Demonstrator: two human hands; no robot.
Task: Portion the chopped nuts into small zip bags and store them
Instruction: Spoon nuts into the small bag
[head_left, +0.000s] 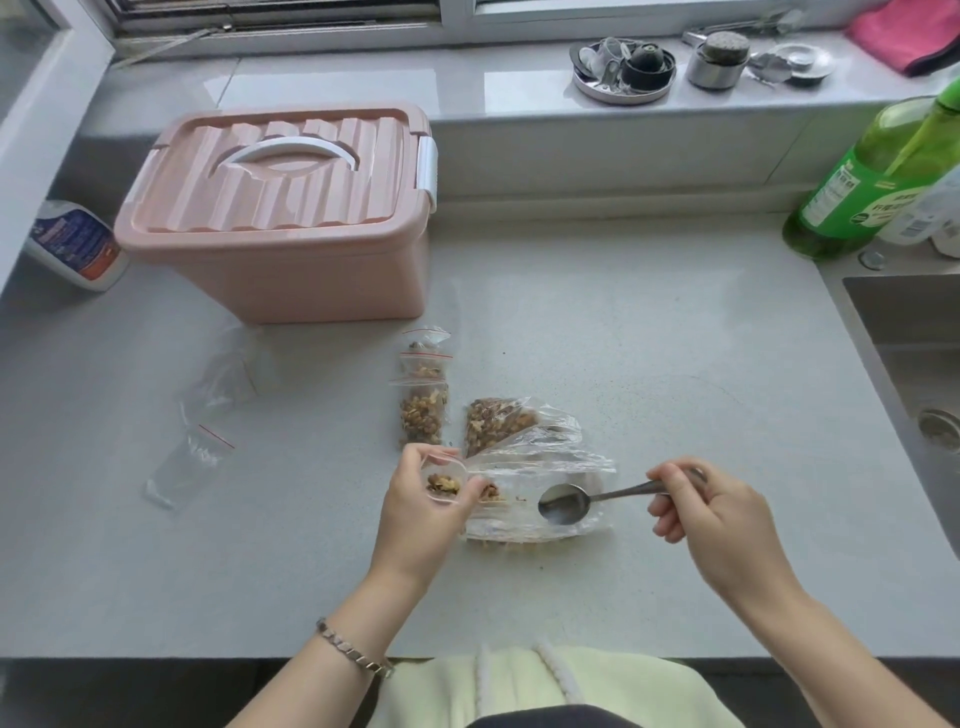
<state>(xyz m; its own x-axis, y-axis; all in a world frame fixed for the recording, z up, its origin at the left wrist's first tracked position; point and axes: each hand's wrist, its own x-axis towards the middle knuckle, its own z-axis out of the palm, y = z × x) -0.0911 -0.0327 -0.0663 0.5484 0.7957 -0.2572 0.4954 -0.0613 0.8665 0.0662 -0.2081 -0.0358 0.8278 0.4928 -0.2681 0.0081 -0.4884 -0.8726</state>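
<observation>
Counter: pale grey and speckled; everything I am watching lies on it
Left hand: curled round a small zip bag, thumb and fingers holding its mouth wide; I see chopped nuts in the bottom of it
Right hand: fingers pinch the handle of a metal spoon; its bowl faces up and looks empty to me; it sits over the large bag, and I cannot tell whether it touches
Large bag: clear, crumpled, flat on the counter between the two hands; a heap of nuts fills its far corner; a few bits lie near the left hand
Filled bags: three small zip bags holding nuts, in a row running from just beyond the left hand toward the pink box
Empty bags: clear zip bags lying loose, well left of the left hand
Pink box: back left, lid on, white handle folded flat
Edges: white bottle beside the box on its left; green bottle far right; sink at the right edge
</observation>
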